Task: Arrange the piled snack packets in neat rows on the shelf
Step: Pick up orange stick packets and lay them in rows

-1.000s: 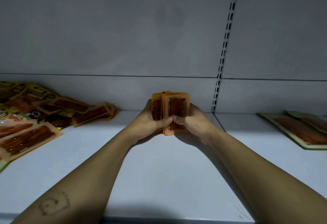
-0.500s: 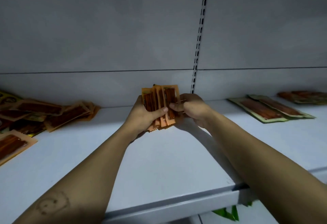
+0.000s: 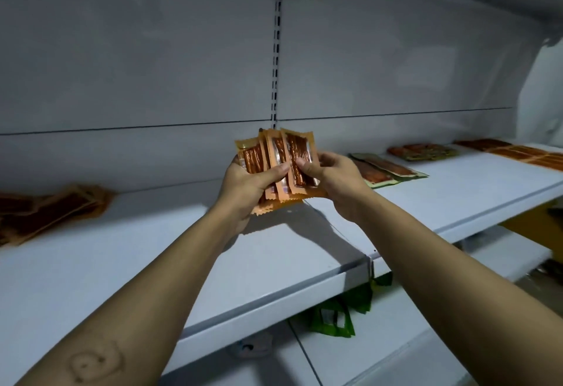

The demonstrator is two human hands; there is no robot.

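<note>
A fanned bunch of orange snack packets (image 3: 275,154) is lifted just above the white shelf (image 3: 152,251), near the slotted upright. My left hand (image 3: 246,186) grips the bunch from the left, thumb across the fronts. My right hand (image 3: 333,177) pinches the rightmost packet (image 3: 300,149) with thumb on its front. A loose pile of orange packets (image 3: 51,212) lies on the shelf at the far left.
Flat green-edged packets (image 3: 385,169) lie on the shelf to the right, with more packets (image 3: 422,151) and an orange row (image 3: 518,154) farther along. Green packets (image 3: 338,314) sit on the lower shelf. The slotted upright (image 3: 275,59) runs up the back wall.
The view has swung right and lower, showing the shelf's front edge and lower shelf. The bunch rose off the shelf and fanned out; my right hand shifted to pinch the rightmost packet.
</note>
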